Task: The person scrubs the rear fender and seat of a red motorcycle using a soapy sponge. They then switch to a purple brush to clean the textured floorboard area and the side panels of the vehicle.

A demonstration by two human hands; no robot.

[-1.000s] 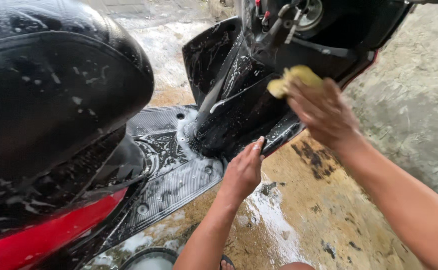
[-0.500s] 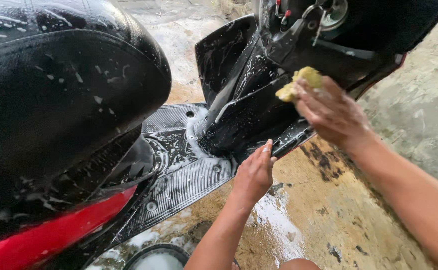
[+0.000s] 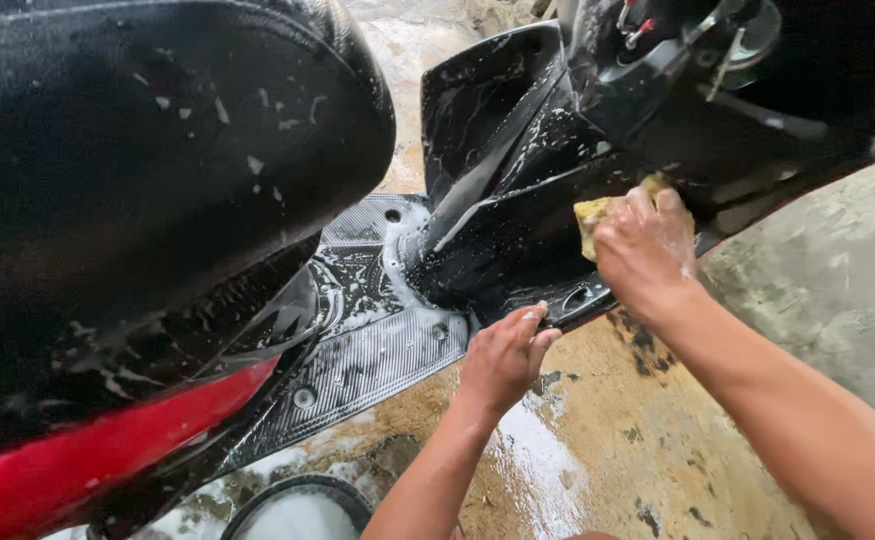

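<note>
One yellow, soapy sponge (image 3: 597,215) clutched in right hand (image 3: 647,250), against wet black scooter panel (image 3: 517,230).

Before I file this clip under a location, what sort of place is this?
Probably an outdoor wash spot on rough ground. A soapy black and red scooter stands on wet, stained concrete ground; the right hand presses a yellow sponge to its front panel.

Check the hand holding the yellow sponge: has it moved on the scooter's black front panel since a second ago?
Yes. The right hand with the yellow sponge has slid down the black front panel, away from the handlebar area.
</note>
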